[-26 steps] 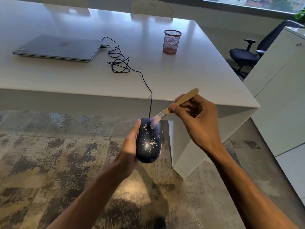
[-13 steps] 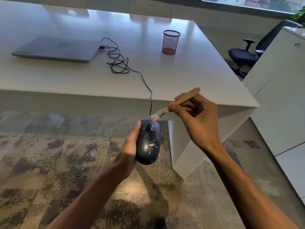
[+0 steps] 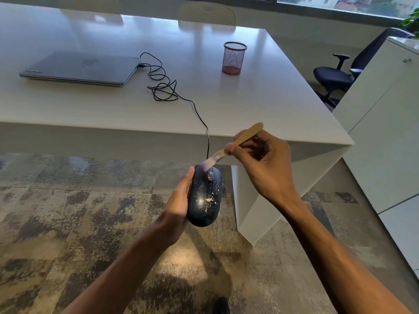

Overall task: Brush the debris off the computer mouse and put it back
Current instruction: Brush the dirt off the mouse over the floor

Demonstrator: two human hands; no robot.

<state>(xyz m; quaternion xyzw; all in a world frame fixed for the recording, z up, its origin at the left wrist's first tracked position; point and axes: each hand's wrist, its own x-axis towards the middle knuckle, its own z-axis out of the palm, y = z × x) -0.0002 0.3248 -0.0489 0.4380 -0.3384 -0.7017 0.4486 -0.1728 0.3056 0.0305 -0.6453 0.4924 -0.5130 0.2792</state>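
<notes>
Dark blue and hard, the mouse looks small, light and smooth. The left hand wraps its side, off the tabletop's front edge. The right hand pinches the brush at its front. Hold the sides; its cord could tug.

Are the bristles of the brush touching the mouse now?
Touching. In the head view the brush, held by the right hand, lays its blurred bristles on the front top of the mouse, with no gap visible.
</notes>
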